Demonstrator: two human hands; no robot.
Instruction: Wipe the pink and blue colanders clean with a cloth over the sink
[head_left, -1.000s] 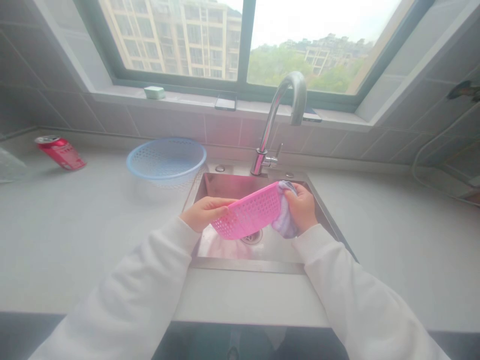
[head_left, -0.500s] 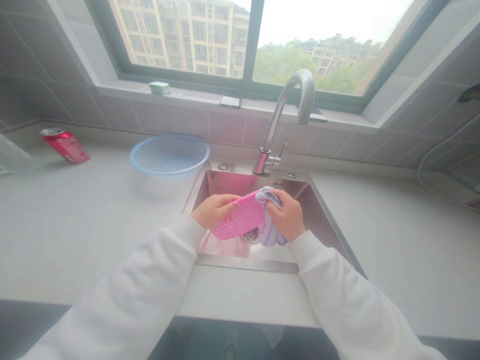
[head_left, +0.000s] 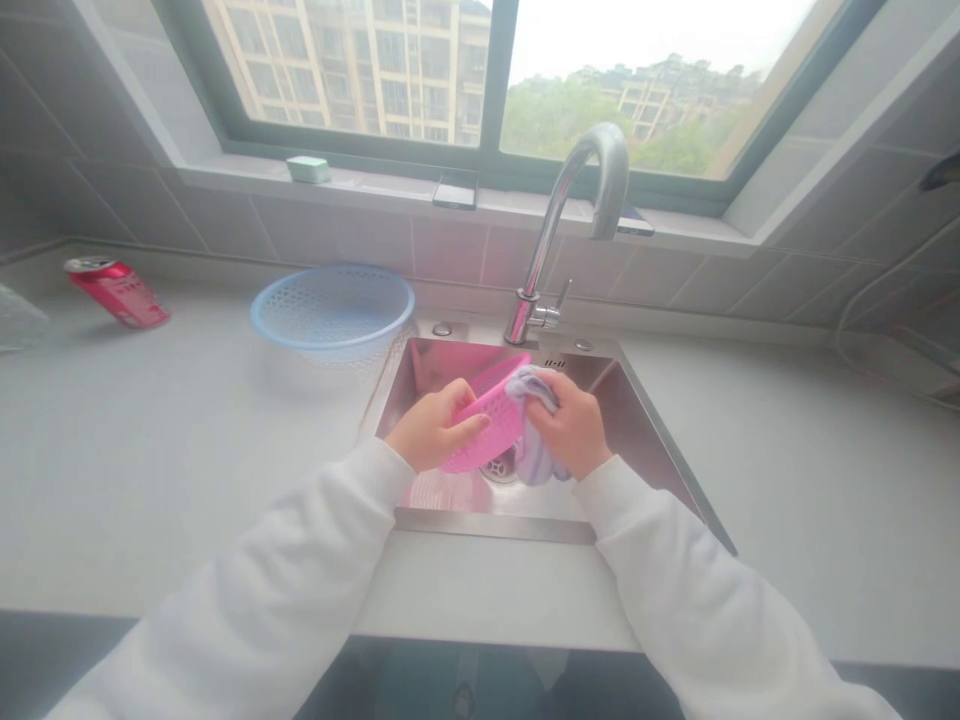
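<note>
A pink perforated plastic basket (head_left: 501,432) is held tilted above the stainless-steel sink (head_left: 645,430), over the drain strainer (head_left: 498,467). The left hand (head_left: 436,427) is closed around its near-left side, thumb on the outer wall and the other fingers over the rim. The right hand (head_left: 571,424) pinches a bunched pale lilac cloth (head_left: 534,458) against the basket's right end, with the loose part hanging below the fingers. The basket looks light and thin-walled, stiff enough to keep its shape yet likely to flex a little if squeezed; wet plastic would be slippery, though whether it is wet cannot be told. The rim seems the surest place to take hold, since it gives an edge to hook, while the holed wall offers some grip. The cloth should be soft and limp, best gathered in a fold. A blue plastic colander (head_left: 330,340) stands on the worktop (head_left: 187,430), left of the sink.
</note>
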